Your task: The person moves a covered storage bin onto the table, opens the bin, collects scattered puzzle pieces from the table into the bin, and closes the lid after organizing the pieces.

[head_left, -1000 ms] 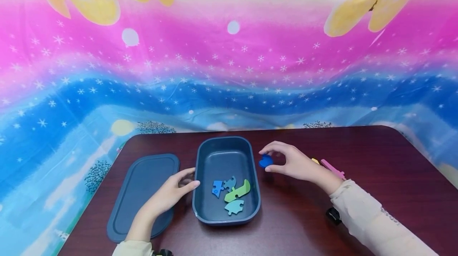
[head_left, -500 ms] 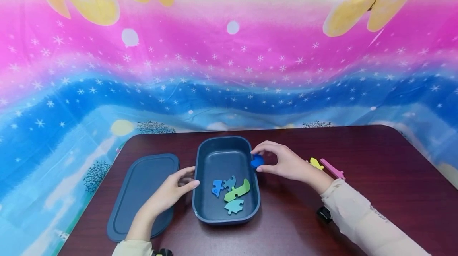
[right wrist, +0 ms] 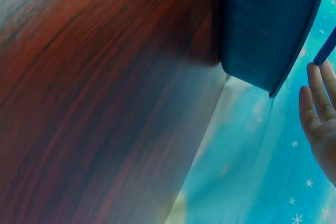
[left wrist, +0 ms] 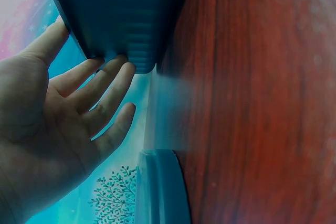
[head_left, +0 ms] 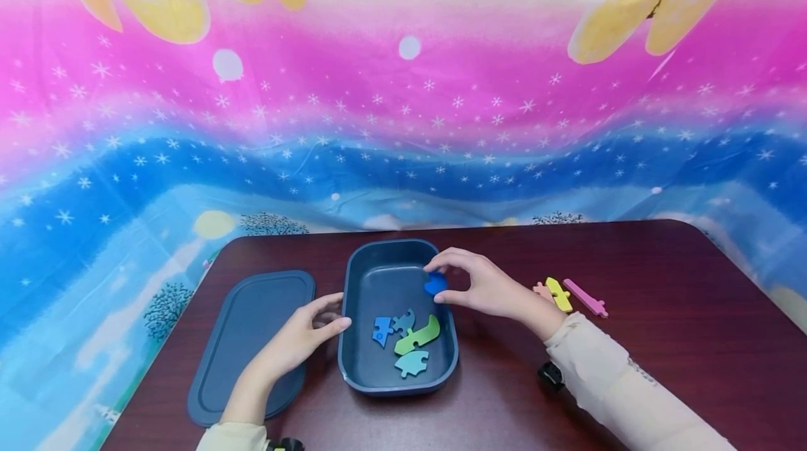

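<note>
A dark blue-grey box (head_left: 378, 283) stands open in the middle of the table. Inside it lie a blue puzzle piece (head_left: 381, 331), a dark teal one (head_left: 404, 322), a green one (head_left: 418, 336) and a light teal one (head_left: 412, 364). My left hand (head_left: 293, 339) touches the box's left side; the left wrist view shows its fingers loosely extended against the wall, with the thumb at the rim. Over the right rim, my right hand (head_left: 482, 284) pinches a rounded blue puzzle piece (head_left: 434, 284) between thumb and fingers. In the right wrist view only part of that hand (right wrist: 323, 108) shows.
The matching lid (head_left: 242, 339) lies flat on the table left of the box. To the right are a pink puzzle piece (head_left: 586, 298), a yellow one (head_left: 557, 295) and a salmon one (head_left: 543, 290), partly behind the right wrist. A printed cloth (head_left: 403, 122) hangs behind the table.
My right hand has moved left with the rounded blue puzzle piece, from beside the box to over its right rim. More of the loose pieces at right now show. The left hand stays put.
</note>
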Motion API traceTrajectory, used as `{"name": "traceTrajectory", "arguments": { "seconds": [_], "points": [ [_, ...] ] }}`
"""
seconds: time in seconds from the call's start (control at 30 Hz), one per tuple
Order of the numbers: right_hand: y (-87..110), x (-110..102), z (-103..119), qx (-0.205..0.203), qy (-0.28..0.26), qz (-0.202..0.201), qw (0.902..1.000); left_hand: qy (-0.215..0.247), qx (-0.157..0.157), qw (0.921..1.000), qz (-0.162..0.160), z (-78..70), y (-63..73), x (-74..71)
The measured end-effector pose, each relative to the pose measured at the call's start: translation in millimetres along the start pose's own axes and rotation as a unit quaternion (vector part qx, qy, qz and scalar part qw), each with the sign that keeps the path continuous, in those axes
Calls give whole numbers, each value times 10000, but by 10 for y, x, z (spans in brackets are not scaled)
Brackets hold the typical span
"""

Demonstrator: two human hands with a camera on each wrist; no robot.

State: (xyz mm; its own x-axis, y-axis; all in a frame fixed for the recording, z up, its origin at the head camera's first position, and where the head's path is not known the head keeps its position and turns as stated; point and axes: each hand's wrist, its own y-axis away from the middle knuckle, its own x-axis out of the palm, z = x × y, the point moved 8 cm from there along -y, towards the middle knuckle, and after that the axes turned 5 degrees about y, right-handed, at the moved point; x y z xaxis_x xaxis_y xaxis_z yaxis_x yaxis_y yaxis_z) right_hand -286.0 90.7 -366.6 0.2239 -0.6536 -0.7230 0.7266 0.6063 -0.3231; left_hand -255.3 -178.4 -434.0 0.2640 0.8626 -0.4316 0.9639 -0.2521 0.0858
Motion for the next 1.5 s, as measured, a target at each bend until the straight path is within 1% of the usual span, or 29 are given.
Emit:
{"name": "traceTrajectory", "arguments": {
  "seconds": [0.27,0.43,0.5,0.7,0.8,1.1,1.33,1.5],
  "points": [
    [-69,103,31,17,-46,139,9999,-46,-11,10000,-22,-25,17,-12],
    [-101,143,41,-2,-46,133,9999,-8,-64,10000,-32,-14,8,-2],
    [-109,160,33,6,-61,138,9999,-15,-39,10000,-12,-11,5,3],
    [-121,216,28,7,-41,162,9999,-30,-16,10000,-18,-5,14,3],
    [-127,243,29,2,-19,192,9998,9,-58,10000,-27,-7,20,4],
    [-127,283,10,123,-26,324,9994,14,-85,10000,3,-10,-6,7],
    [-121,342,-6,65,-43,434,9990,39,-127,9999,-13,11,2,1],
    [-117,348,16,34,-75,454,9989,37,-122,9999,-27,19,-7,-3]
  ]
}}
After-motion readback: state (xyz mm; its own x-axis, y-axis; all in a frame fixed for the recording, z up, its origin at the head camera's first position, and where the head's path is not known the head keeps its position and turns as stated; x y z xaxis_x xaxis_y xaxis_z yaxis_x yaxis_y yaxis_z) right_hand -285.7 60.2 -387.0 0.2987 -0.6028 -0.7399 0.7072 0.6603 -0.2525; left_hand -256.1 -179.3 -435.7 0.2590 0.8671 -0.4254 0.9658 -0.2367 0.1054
